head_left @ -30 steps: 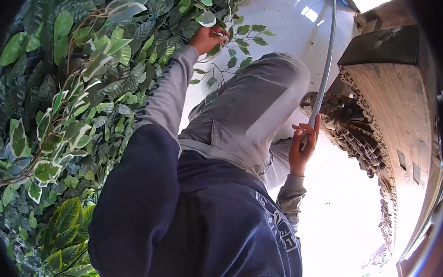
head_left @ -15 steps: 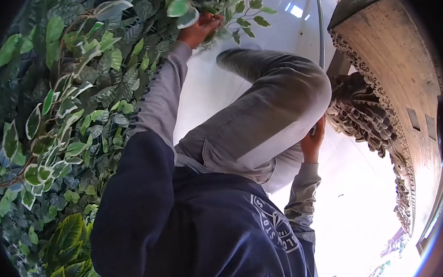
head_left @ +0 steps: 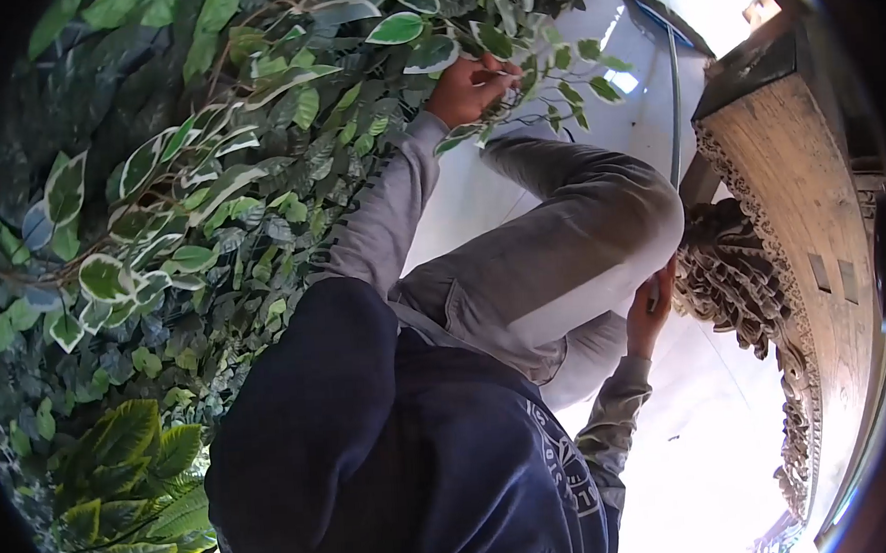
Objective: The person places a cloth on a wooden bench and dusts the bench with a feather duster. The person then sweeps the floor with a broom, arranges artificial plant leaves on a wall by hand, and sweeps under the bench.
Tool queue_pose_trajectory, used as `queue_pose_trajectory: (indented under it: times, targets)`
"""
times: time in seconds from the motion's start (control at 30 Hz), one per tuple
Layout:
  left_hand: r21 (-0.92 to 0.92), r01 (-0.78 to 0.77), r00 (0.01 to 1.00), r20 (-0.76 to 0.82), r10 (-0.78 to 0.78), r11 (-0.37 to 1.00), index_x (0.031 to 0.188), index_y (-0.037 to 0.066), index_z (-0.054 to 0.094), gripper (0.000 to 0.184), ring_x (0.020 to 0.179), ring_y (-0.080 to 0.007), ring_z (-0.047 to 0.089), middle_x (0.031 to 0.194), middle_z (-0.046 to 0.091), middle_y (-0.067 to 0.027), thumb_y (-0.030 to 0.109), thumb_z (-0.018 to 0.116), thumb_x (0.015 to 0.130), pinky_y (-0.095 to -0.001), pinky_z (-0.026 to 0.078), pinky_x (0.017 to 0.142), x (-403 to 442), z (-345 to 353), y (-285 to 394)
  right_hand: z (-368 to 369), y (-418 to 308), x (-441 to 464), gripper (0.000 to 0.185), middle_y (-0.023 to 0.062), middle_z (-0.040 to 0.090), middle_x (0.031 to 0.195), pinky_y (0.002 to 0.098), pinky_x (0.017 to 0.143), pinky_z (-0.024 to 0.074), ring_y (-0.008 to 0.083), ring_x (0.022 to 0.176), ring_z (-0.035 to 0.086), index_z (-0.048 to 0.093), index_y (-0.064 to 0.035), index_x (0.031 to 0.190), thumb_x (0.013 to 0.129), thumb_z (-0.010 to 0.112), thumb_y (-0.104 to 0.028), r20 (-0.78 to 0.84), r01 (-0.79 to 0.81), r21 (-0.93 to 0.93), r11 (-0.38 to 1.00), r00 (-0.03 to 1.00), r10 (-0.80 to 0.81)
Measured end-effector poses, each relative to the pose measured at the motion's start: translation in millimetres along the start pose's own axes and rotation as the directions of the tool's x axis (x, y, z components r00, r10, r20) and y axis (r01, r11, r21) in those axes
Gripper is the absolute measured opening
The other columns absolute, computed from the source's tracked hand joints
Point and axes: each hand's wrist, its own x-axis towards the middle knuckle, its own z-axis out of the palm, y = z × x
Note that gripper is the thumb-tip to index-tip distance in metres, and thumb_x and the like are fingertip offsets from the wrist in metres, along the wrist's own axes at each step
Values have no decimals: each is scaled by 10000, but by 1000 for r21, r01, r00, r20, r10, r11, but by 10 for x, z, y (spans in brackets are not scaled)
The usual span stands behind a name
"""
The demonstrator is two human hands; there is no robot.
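My left hand (head_left: 471, 87) reaches up into the foliage, its fingers pinched together at a thin sprig of artificial variegated leaves (head_left: 566, 95). Green leaves with white edges (head_left: 397, 29) hang just above the wrist. Down beside my bent knee (head_left: 639, 201), my right hand (head_left: 649, 311) is curled round a small dark object that I cannot make out. The knee and fingers hide part of it.
A wall of artificial leaves (head_left: 249, 212) fills the left side, with broad yellow-green leaves (head_left: 133, 473) low down. At right stands a carved wooden piece (head_left: 799, 178) with ornate trim (head_left: 733, 271). A thin grey pipe (head_left: 674, 104) runs over the pale floor (head_left: 602, 53).
The view has shifted, so leaves and body sit further right and lower. My left hand stays at the leafy sprig, its fingers now pinched on it. My right hand remains beside the knee.
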Motion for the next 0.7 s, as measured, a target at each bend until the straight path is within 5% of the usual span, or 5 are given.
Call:
queue_pose_trajectory:
  times: [0.13, 0.23, 0.33, 0.57, 0.7]
  targets:
    - [58, 37, 998, 47, -40, 998, 835, 38, 369, 180, 893, -189, 593, 1001, 579, -162, -28, 534, 810, -271, 481, 737, -6, 165, 279, -26, 122, -67, 230, 132, 414, 1276, 328, 909, 362, 215, 1093, 446, 504, -30, 1094, 881, 465, -110, -1, -33, -137, 990, 999, 34]
    - [59, 70, 997, 32, -72, 996, 857, 59, 366, 196, 905, -203, 593, 997, 575, -155, -2, 547, 811, -294, 487, 731, 0, 192, 400, 19, 34, -100, 216, 66, 520, 1088, 242, 721, 411, 119, 818, 508, 522, -50, 1062, 856, 525, -113, 25, -353, 111, 929, 935, 353]
    - [-116, 93, 995, 47, -88, 989, 824, 75, 376, 180, 923, -206, 581, 1054, 559, -159, 7, 543, 826, -305, 478, 783, -87, 250, 544, 121, -16, -62, 256, 39, 540, 1059, 227, 683, 415, 109, 779, 516, 517, -64, 1077, 825, 558, -67, 134, -213, 40, 976, 969, 206]
    - [-26, 100, 989, 112, -97, 995, 870, 53, 358, 207, 873, -188, 593, 975, 570, -140, 17, 554, 816, -301, 463, 753, -157, 290, 668, 332, 183, -141, 509, 69, 549, 957, 304, 622, 434, 171, 786, 527, 501, -75, 1073, 611, 705, -14, 429, -201, -253, 946, 853, 296]
    - [-81, 67, 986, 156, -54, 994, 864, 69, 359, 198, 900, -189, 575, 973, 562, -130, 9, 543, 820, -305, 460, 762, -168, 296, 691, 449, 845, -309, 453, 107, 555, 779, 351, 655, 431, 243, 740, 547, 519, -60, 998, 600, 719, -146, 436, -285, -428, 858, 766, 472]
